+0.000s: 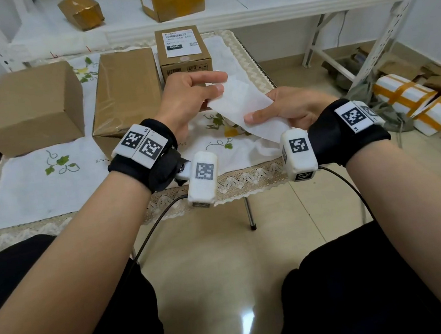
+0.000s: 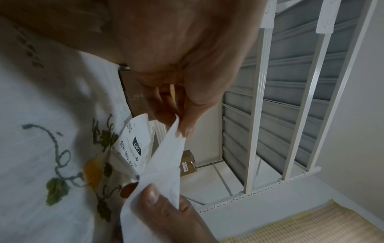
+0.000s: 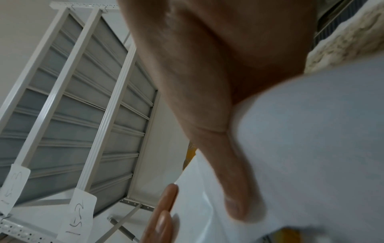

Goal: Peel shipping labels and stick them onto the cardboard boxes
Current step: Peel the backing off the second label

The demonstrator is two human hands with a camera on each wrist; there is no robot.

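Note:
Over the table's near right part I hold a white label sheet (image 1: 239, 104) in both hands. My left hand (image 1: 219, 83) pinches its upper corner between thumb and fingers. My right hand (image 1: 256, 116) grips the lower part, thumb on top. In the left wrist view the sheet is split in two layers: my left hand (image 2: 180, 128) pinches the blank layer (image 2: 166, 164), and a printed label (image 2: 133, 144) marked 060 curls away beside it. The right wrist view shows my thumb (image 3: 234, 189) pressed on the white sheet (image 3: 311, 148). Three cardboard boxes stand behind: a plain one (image 1: 33, 105), a taped one (image 1: 125, 89), and a small labelled one (image 1: 182, 50).
An embroidered white cloth (image 1: 51, 186) with a lace edge covers the table. A white shelf (image 1: 223, 12) behind it carries several more brown parcels. White parcels with orange tape (image 1: 421, 105) lie on the floor at the right. My knees are under the table's near edge.

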